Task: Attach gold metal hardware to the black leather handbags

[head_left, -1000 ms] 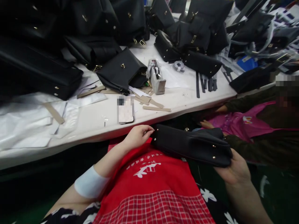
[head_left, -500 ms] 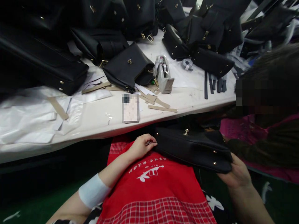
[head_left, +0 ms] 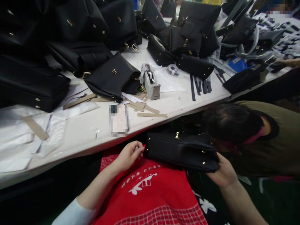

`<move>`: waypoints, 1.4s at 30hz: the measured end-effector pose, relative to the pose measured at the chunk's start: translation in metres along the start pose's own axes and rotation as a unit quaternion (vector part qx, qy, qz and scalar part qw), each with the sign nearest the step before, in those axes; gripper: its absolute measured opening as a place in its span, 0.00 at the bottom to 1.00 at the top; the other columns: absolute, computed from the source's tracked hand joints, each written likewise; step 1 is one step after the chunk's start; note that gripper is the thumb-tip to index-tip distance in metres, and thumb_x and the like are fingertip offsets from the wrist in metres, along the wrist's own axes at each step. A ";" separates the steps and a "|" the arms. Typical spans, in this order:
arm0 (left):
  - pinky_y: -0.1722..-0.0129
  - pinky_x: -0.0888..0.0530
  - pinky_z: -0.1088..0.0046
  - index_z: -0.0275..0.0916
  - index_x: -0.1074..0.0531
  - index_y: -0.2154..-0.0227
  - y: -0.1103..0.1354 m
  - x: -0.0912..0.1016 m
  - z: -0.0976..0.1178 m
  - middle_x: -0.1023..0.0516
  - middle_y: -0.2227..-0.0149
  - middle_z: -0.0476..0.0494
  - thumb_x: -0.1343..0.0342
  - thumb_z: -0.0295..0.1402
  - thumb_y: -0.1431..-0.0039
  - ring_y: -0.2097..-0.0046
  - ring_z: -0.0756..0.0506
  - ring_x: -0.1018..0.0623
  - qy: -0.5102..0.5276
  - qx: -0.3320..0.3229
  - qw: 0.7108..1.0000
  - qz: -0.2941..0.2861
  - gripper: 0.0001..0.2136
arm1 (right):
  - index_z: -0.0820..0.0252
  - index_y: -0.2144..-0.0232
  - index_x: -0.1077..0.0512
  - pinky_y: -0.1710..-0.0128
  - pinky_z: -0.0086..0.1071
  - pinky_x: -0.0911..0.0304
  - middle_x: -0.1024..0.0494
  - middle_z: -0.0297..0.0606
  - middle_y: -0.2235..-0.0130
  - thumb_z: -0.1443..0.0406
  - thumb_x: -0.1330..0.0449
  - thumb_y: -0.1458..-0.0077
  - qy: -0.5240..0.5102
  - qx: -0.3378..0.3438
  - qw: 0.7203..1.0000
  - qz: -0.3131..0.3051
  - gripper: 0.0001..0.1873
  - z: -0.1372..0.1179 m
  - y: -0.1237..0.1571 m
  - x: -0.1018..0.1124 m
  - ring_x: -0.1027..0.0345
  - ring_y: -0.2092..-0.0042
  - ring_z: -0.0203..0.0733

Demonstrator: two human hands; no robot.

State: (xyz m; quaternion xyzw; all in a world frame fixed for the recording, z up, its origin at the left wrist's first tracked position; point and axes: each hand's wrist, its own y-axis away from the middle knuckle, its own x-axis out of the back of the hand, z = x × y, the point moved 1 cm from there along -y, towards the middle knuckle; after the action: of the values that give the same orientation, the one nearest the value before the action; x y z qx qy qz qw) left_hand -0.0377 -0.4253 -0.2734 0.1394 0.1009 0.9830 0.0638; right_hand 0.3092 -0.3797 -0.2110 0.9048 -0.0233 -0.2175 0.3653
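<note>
A black handbag (head_left: 180, 153) lies tilted across my lap, its gold turn-lock on the upper side and gold studs along the face toward me. My right hand (head_left: 222, 172) grips the bag's right end, fingers underneath and partly hidden. Close by the bag's left end, my left hand (head_left: 130, 153) is closed with fingertips pinched together. A small shiny spot shows at those fingers; whether it is a ring or a held part I cannot tell. Under the bag is a red apron (head_left: 161, 190) with white print.
On the white table (head_left: 93, 125) are a pixelated phone (head_left: 119, 120), a tape dispenser (head_left: 151, 82), brown strips (head_left: 152, 115) and a tape roll (head_left: 172, 69). Several black bags (head_left: 113, 75) stand behind. At the right a person (head_left: 236, 125) bends low beside the table.
The camera view has swung to the right, so the table, bag and hands appear shifted left. The person at the right has bent lower. Both hands keep about the same places at the bag.
</note>
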 end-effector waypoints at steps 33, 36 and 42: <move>0.58 0.26 0.72 0.38 0.22 0.63 -0.020 0.044 0.065 0.18 0.64 0.45 0.46 0.37 0.41 0.62 0.46 0.21 -0.026 -0.099 0.992 0.074 0.11 | 0.56 0.59 0.22 0.57 0.40 0.29 0.19 0.42 0.59 0.60 0.31 0.53 0.245 0.039 0.955 -0.164 0.17 0.015 0.027 -0.055 0.24 0.58 0.50; 0.58 0.26 0.73 0.39 0.22 0.63 -0.025 0.040 0.072 0.18 0.64 0.46 0.48 0.38 0.39 0.62 0.46 0.21 -0.022 -0.107 0.992 0.070 0.12 | 0.55 0.55 0.23 0.58 0.36 0.30 0.19 0.40 0.58 0.62 0.36 0.47 0.380 0.117 0.887 -0.234 0.16 -0.019 0.031 -0.074 0.25 0.57 0.49; 0.56 0.27 0.73 0.39 0.23 0.62 -0.031 0.040 0.093 0.19 0.63 0.47 0.51 0.38 0.36 0.61 0.46 0.21 -0.026 -0.154 0.984 0.083 0.13 | 0.58 0.68 0.21 0.58 0.31 0.35 0.21 0.38 0.68 0.67 0.38 0.47 0.648 0.251 0.610 -0.381 0.05 -0.091 0.051 -0.129 0.29 0.64 0.44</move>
State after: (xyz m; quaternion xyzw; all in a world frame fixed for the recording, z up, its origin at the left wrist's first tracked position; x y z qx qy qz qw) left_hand -0.0458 -0.3722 -0.1818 0.1615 -0.0651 0.9847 0.0053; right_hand 0.2361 -0.3314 -0.0701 0.7937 0.5123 0.3200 -0.0724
